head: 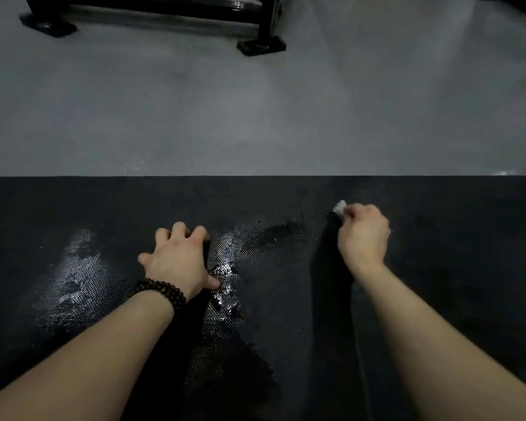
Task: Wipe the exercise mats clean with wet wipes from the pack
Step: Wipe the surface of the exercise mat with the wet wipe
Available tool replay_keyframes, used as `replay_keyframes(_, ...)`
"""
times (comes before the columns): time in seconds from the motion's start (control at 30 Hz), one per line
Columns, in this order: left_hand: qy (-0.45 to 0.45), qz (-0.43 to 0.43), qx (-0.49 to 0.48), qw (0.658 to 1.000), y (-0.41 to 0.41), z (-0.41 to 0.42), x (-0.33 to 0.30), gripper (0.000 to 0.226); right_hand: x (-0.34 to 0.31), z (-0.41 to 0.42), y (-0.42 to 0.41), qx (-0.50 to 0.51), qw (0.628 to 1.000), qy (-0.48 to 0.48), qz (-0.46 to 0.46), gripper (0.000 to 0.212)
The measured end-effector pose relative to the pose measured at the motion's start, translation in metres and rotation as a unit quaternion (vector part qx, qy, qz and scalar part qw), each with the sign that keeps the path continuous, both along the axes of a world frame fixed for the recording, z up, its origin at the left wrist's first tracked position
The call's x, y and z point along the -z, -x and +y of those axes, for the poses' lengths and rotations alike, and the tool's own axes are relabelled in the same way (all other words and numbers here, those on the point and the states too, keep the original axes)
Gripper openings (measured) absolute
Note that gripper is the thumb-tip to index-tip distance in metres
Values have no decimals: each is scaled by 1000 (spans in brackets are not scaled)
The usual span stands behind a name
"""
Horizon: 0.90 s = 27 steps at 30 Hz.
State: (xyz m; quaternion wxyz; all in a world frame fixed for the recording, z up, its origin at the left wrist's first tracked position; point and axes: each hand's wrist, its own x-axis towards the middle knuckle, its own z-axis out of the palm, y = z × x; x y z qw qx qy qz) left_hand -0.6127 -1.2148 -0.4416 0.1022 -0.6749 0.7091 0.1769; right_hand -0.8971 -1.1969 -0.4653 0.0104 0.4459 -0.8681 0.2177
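A black textured exercise mat point(438, 299) fills the lower half of the view, with shiny wet patches left of centre and in the middle. My right hand point(363, 235) grips a crumpled white wet wipe point(340, 206) and holds it against the mat near its far edge; only a tip of the wipe shows past the fingers. My left hand point(178, 258), with a dark bead bracelet on the wrist, rests on the mat with fingers spread and bent at the knuckles. The wipe pack is not in view.
Beyond the mat's far edge lies a grey floor point(255, 117). A black metal equipment frame point(261, 44) with flat feet stands at the top of the view, left of centre.
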Motion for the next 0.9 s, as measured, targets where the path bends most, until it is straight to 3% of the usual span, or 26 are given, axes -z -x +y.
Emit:
replay_keyframes(0.07,-2,-13,6,1000,3,-3,2,101,6,-6,-13,35,999,-18,-11,25)
replay_keyframes(0.1,-11,-18,5,1000,2,-5,4,110,11,-5,-38,4,1000,-19,-5,27)
replay_keyframes(0.23,-85,-6,-17,996,-11,-13,9,130,18,12,-156,-237,971,-16,-36,28)
replay_keyframes(0.3,-109,-5,1,994,-15,-16,7,134,12,5,-150,-298,951,-24,-76,20)
replay_keyframes(0.43,-174,3,20,985,-24,-30,-4,145,6,-24,-50,-133,991,-3,-19,23)
replay_keyframes(0.53,-175,-11,22,984,-21,-28,-6,147,4,-35,-6,3,1000,-19,-16,25)
replay_keyframes(0.57,-164,-19,22,986,-20,-26,-4,148,4,-34,-22,-3,1000,-23,-6,25)
replay_keyframes(0.63,-141,-28,18,989,-18,-22,1,148,14,-28,-80,-113,993,-11,-8,22)
replay_keyframes(0.7,-124,-28,10,992,-17,-21,2,148,17,-17,-135,-242,970,-8,-25,23)
replay_keyframes(0.77,-110,-30,5,993,-16,-21,2,149,11,-18,-141,-305,949,-31,-66,20)
replay_keyframes(0.83,-106,-34,0,994,-15,-21,3,152,5,-32,-105,-258,964,-31,-57,20)
replay_keyframes(0.9,-108,-35,-6,994,-16,-20,6,158,0,-49,-54,-141,989,-20,-27,21)
